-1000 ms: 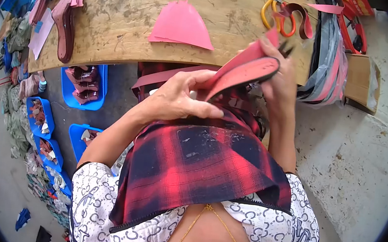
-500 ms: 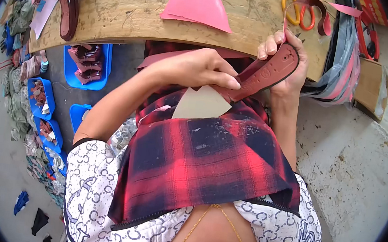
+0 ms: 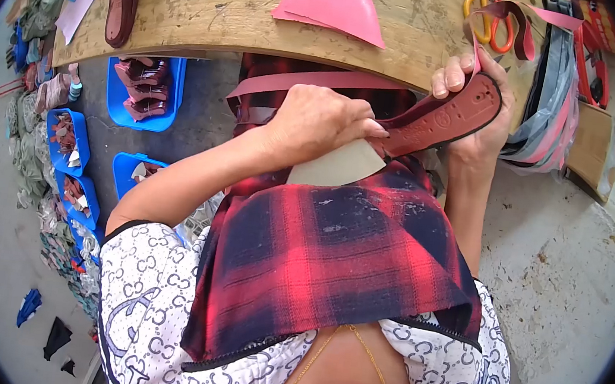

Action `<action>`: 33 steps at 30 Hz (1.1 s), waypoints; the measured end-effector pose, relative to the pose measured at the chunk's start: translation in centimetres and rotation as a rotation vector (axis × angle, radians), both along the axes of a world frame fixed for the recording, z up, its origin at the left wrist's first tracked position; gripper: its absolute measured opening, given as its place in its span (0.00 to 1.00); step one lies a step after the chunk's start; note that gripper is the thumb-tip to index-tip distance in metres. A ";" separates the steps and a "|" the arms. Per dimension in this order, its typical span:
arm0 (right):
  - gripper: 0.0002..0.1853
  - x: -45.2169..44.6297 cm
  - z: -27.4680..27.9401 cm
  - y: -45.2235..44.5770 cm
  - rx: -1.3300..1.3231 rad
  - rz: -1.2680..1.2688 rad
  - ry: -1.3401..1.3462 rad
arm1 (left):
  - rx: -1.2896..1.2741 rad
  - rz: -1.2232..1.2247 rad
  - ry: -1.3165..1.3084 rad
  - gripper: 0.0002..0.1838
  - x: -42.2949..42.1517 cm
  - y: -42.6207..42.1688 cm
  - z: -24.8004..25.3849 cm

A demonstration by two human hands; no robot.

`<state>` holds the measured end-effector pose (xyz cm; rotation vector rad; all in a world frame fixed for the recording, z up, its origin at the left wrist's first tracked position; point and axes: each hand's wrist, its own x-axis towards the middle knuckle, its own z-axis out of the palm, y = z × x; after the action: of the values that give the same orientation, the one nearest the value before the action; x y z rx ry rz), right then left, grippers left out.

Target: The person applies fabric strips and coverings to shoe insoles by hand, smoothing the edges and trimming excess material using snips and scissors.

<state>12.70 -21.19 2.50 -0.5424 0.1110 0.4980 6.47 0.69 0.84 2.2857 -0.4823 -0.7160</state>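
Observation:
A dark reddish insole with a black edge slants across my lap. My right hand wraps round its wide upper end, the fingers curled over the edge. A thin pink strip loops up from that hand over the table. My left hand is closed at the insole's narrow lower end, fingers bent and thumb pressed in. Directly below the left hand, a pale cream piece with a curved edge lies on the red and black checked apron.
Pink sheets lie on the wooden table, with orange-handled scissors at its right. Brown shoe forms stand at left. Blue trays hold parts below. A cardboard box sits right.
The insole has turned to show its marked face, and the cream piece has come into view under my left hand. The left hand has closed at the insole's narrow end.

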 end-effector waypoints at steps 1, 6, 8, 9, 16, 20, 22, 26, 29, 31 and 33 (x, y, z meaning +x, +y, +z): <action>0.17 -0.2 0.5 0.3 0.006 -0.001 0.029 | -0.166 0.086 0.280 0.17 0.4 0.6 0.0; 0.17 0.5 0.6 0.0 0.005 0.047 -0.024 | -0.507 0.124 0.703 0.24 0.6 2.9 0.3; 0.17 0.5 0.9 0.5 0.009 0.051 -0.036 | -0.549 0.229 0.800 0.20 -0.2 2.8 0.4; 0.17 0.5 1.2 0.8 0.000 0.054 -0.037 | -0.581 0.276 0.853 0.18 -0.7 2.7 0.1; 0.17 1.3 2.7 4.3 -0.376 -0.080 -0.249 | -0.318 0.056 -0.064 0.37 1.7 4.0 0.1; 0.24 3.0 5.4 9.8 -0.517 -0.278 -0.377 | -0.426 0.361 -0.338 0.52 6.8 1.1 7.0; 0.26 3.8 8.1 9.5 -0.478 -0.247 -0.461 | -0.585 0.427 -0.261 0.48 7.1 1.1 7.7; 0.19 5.7 9.3 5.2 -0.596 -0.111 -0.487 | -0.914 0.390 0.043 0.49 5.8 1.6 7.8; 0.14 5.2 6.5 3.7 -0.587 -0.254 -0.325 | -0.983 0.394 0.422 0.54 4.4 1.0 8.2; 0.14 4.0 6.7 1.9 -0.599 -0.293 -0.217 | -0.851 0.271 0.212 0.52 3.6 1.0 6.9; 0.14 2.7 6.5 -0.3 -0.633 -0.291 -0.200 | -0.626 0.166 -0.153 0.49 3.0 1.4 6.9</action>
<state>15.40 -21.54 8.95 -1.1717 0.1543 0.1111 9.48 2.10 7.79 1.7638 -0.4961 -0.2529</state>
